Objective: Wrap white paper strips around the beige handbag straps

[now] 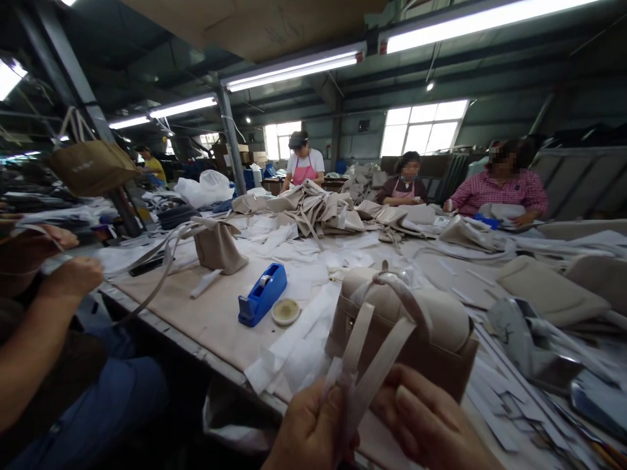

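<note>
My left hand [318, 418] is closed on a pale beige strap [386, 349], which is folded so that two flat lengths stick up in a V. Something thin and translucent lies around the strap by my left thumb, too blurred to name. My right hand [431, 421] is close beside it on the right, fingers curled and pinched together; what is between them is hidden. Just behind both hands a beige handbag [453, 320] with a wrapped top handle [406, 294] stands on the table, its lower front partly covered by the strap and my right hand.
A blue tape dispenser [264, 297] and a small round dish [285, 312] are left of the handbag. A grey metal tape dispenser [531, 343] stands right. Another bag [220, 248] and heaped bag pieces [318, 209] lie beyond. A co-worker's arms [49, 307] are at left; others work across the table.
</note>
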Available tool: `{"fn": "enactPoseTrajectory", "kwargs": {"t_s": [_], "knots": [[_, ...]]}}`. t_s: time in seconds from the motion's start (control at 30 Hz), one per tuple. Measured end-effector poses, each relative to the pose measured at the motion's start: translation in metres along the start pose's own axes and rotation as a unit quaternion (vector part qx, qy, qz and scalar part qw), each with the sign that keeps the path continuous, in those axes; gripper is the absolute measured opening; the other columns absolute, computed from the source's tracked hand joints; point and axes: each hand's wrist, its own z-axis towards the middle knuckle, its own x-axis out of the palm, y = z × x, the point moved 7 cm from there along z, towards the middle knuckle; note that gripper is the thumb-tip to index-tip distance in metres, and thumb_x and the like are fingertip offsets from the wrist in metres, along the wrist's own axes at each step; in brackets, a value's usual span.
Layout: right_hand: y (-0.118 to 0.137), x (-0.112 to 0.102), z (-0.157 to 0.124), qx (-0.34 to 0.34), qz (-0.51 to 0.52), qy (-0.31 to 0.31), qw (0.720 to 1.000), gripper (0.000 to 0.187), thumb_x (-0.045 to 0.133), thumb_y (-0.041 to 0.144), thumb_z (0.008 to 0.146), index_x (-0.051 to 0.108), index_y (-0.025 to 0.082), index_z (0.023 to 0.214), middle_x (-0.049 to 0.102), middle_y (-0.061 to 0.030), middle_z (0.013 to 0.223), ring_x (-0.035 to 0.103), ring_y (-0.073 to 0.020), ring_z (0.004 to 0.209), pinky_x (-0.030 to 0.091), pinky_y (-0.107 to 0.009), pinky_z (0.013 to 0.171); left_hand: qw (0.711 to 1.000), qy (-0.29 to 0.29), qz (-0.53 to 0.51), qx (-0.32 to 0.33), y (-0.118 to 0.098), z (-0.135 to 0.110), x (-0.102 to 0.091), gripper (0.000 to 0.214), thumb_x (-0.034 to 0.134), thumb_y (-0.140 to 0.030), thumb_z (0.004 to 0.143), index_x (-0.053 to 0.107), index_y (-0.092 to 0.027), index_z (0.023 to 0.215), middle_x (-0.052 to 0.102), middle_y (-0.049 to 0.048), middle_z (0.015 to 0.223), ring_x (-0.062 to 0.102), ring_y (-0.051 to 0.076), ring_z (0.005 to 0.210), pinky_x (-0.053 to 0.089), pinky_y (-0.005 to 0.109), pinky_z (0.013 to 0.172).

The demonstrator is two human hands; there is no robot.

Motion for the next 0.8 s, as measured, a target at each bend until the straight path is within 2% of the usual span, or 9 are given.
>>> {"fn": "enactPoseTrajectory", "kwargs": {"t_s": [0.07, 0.17, 0.3, 0.37, 0.43, 0.53, 0.6, 0.7, 0.8], "knots": [[0.004, -0.003, 0.011, 0.015, 0.057, -0.053, 0.997, 0.046, 0.064, 0.066, 0.079, 0.061, 0.02, 0.076, 0.035, 0.0063, 0.053, 0.024, -0.0078, 0.045, 0.016, -0.023, 0.041, 1.0, 0.002, 0.012, 0.003, 0.0, -0.002, 0.004, 0.056, 0.047, -0.07, 0.089, 0.06, -0.017, 0.075, 0.057, 0.0015, 0.055, 0.049, 0.012, 0.051, 0.034, 0.024, 0.05], [0.015, -0.006, 0.021, -0.004, -0.024, -0.103, 0.994, 0.046, 0.07, 0.059, 0.077, 0.054, 0.019, 0.06, 0.035, 0.0062, 0.05, 0.028, -0.0079, 0.046, 0.02, -0.023, 0.042, 0.999, -0.013, -0.025, -0.033, 0.009, -0.005, 0.004, 0.055, 0.048, -0.067, 0.09, 0.063, -0.016, 0.078, 0.063, 0.0042, 0.061, 0.054, 0.013, 0.054, 0.038, 0.023, 0.051], [0.013, 0.007, 0.019, -0.018, -0.099, -0.059, 0.993, 0.047, 0.066, 0.053, 0.079, 0.051, 0.019, 0.051, 0.046, 0.0018, 0.05, 0.039, -0.0107, 0.049, 0.029, -0.025, 0.046, 0.995, -0.016, -0.08, -0.051, 0.016, -0.005, 0.004, 0.05, 0.053, -0.064, 0.09, 0.065, -0.015, 0.09, 0.068, 0.0066, 0.07, 0.06, 0.016, 0.061, 0.044, 0.024, 0.055], [0.007, 0.017, 0.017, -0.012, -0.067, 0.007, 0.998, 0.045, 0.063, 0.05, 0.083, 0.056, 0.018, 0.053, 0.055, -0.0011, 0.054, 0.048, -0.0132, 0.052, 0.036, -0.026, 0.051, 0.997, -0.008, -0.067, -0.042, 0.014, -0.002, 0.006, 0.048, 0.053, -0.062, 0.091, 0.066, -0.015, 0.092, 0.067, 0.0059, 0.069, 0.059, 0.015, 0.06, 0.043, 0.023, 0.054], [0.001, 0.015, 0.019, 0.005, -0.01, 0.022, 1.0, 0.039, 0.063, 0.05, 0.084, 0.066, 0.016, 0.066, 0.056, -0.0007, 0.057, 0.049, -0.0128, 0.054, 0.037, -0.025, 0.052, 0.999, -0.012, -0.044, -0.029, 0.011, 0.001, 0.006, 0.049, 0.052, -0.061, 0.091, 0.066, -0.015, 0.088, 0.065, 0.0049, 0.066, 0.056, 0.014, 0.058, 0.041, 0.023, 0.052], [-0.006, -0.004, 0.027, 0.04, 0.077, -0.063, 0.994, 0.043, 0.064, 0.058, 0.083, 0.07, 0.016, 0.088, 0.04, 0.0071, 0.049, 0.03, -0.0077, 0.044, 0.022, -0.021, 0.043, 1.0, -0.015, -0.013, -0.019, 0.008, 0.002, 0.008, 0.051, 0.052, -0.064, 0.09, 0.064, -0.015, 0.079, 0.063, 0.0046, 0.063, 0.054, 0.014, 0.055, 0.038, 0.023, 0.049], [-0.006, -0.012, 0.032, 0.049, 0.101, -0.092, 0.989, 0.047, 0.062, 0.061, 0.084, 0.069, 0.016, 0.091, 0.035, 0.0088, 0.048, 0.024, -0.0069, 0.043, 0.018, -0.021, 0.041, 1.0, -0.008, -0.011, -0.022, 0.009, 0.002, 0.011, 0.052, 0.051, -0.066, 0.089, 0.063, -0.016, 0.079, 0.063, 0.0041, 0.063, 0.053, 0.013, 0.055, 0.037, 0.023, 0.05], [-0.002, -0.007, 0.038, 0.038, 0.109, -0.065, 0.991, 0.045, 0.063, 0.06, 0.085, 0.07, 0.016, 0.097, 0.057, 0.0011, 0.061, 0.046, -0.0114, 0.052, 0.037, -0.023, 0.048, 0.999, 0.015, 0.005, -0.031, 0.01, 0.001, 0.018, 0.053, 0.047, -0.067, 0.09, 0.063, -0.017, 0.081, 0.063, 0.0041, 0.064, 0.053, 0.013, 0.054, 0.039, 0.024, 0.051], [0.001, 0.007, 0.04, 0.038, 0.165, -0.015, 0.985, 0.042, 0.066, 0.055, 0.084, 0.072, 0.017, 0.102, 0.07, -0.0084, 0.092, 0.063, -0.02, 0.08, 0.051, -0.029, 0.069, 0.999, 0.03, 0.028, -0.031, 0.01, 0.0, 0.023, 0.054, 0.048, -0.067, 0.09, 0.064, -0.016, 0.079, 0.063, 0.0051, 0.064, 0.054, 0.014, 0.056, 0.04, 0.025, 0.053]]}}
